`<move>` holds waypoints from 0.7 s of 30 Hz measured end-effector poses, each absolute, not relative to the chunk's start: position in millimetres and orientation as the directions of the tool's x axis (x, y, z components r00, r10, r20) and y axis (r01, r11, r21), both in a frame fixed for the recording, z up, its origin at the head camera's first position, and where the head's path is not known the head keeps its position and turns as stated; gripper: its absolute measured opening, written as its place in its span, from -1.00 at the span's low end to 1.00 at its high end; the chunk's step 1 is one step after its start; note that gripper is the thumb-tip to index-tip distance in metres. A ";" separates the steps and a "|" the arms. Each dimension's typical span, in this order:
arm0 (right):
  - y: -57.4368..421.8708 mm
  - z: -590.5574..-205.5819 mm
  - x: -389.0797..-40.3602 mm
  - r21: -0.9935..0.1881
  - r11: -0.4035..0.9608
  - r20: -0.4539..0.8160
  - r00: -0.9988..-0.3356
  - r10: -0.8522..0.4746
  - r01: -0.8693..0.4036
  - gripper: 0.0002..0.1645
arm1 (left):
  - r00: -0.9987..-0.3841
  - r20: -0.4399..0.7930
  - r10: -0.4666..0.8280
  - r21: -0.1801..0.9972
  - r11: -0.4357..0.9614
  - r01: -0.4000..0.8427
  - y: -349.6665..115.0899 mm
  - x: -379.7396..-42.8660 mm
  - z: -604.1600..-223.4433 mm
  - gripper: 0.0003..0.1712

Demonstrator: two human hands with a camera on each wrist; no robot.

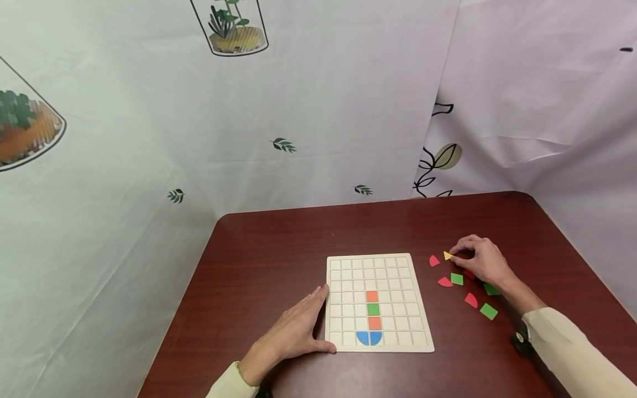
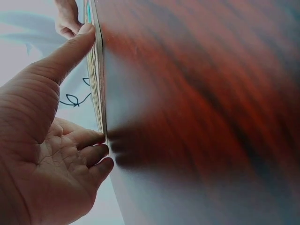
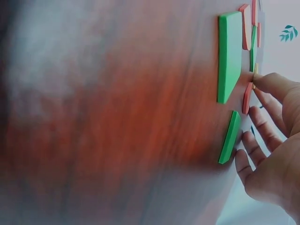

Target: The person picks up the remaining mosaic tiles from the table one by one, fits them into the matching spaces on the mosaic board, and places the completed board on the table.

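A white grid board (image 1: 348, 303) lies on the table, bearing two orange squares (image 1: 372, 297), a green square (image 1: 373, 309) between them and two blue quarter-circle pieces (image 1: 363, 338) below. Along the board's left edge rests my left hand (image 1: 298, 326), its fingers fairly straight and the thumb at the near corner. To the right of the board, my right hand (image 1: 481, 260) pinches a small yellow triangle (image 1: 447, 255) between thumb and finger. In the right wrist view the yellow triangle (image 3: 255, 75) shows only as a thin edge at the fingertips.
Around the right hand lie red quarter-circle pieces (image 1: 445, 282) and several green squares (image 1: 489, 311); one green square (image 1: 491, 289) is partly under the forearm. The dark red wooden table (image 1: 278, 243) meets a printed white cloth (image 1: 318, 110) at its back edge.
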State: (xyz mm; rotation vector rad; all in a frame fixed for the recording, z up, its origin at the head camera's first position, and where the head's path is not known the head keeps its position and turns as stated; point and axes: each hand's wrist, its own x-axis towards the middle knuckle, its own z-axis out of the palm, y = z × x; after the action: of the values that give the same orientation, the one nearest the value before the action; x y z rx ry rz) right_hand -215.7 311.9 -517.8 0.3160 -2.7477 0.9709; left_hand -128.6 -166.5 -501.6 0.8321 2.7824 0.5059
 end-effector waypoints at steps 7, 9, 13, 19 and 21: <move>312.6 -517.4 -219.1 -0.560 0.778 0.258 -0.953 -0.161 -0.283 -0.67 | -0.831 -0.115 0.545 0.382 0.796 0.470 -165.8 -129.1 -501.9 0.52; 312.5 -517.5 -220.1 -0.557 0.782 0.247 -0.955 -0.167 -0.281 -0.67 | -0.831 -0.117 0.543 0.382 0.797 0.467 -165.4 -129.3 -501.7 0.52; 311.0 -516.9 -220.6 -0.564 0.782 0.217 -0.961 -0.169 -0.265 -0.73 | -0.832 -0.120 0.541 0.380 0.800 0.465 -165.1 -129.0 -502.2 0.53; 308.7 -514.9 -220.1 -0.576 0.776 0.201 -0.965 -0.170 -0.256 -0.77 | -0.834 -0.126 0.537 0.386 0.801 0.457 -165.4 -128.9 -501.8 0.53; 308.4 -513.9 -220.4 -0.579 0.771 0.202 -0.963 -0.177 -0.263 -0.74 | -0.834 -0.125 0.537 0.387 0.801 0.457 -165.5 -128.9 -501.6 0.53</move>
State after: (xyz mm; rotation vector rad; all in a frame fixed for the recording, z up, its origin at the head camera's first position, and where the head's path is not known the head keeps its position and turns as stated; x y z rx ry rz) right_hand -220.4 308.4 -513.9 0.3532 -2.8274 0.9549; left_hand -128.9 -165.5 -501.6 0.7729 2.7605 0.5077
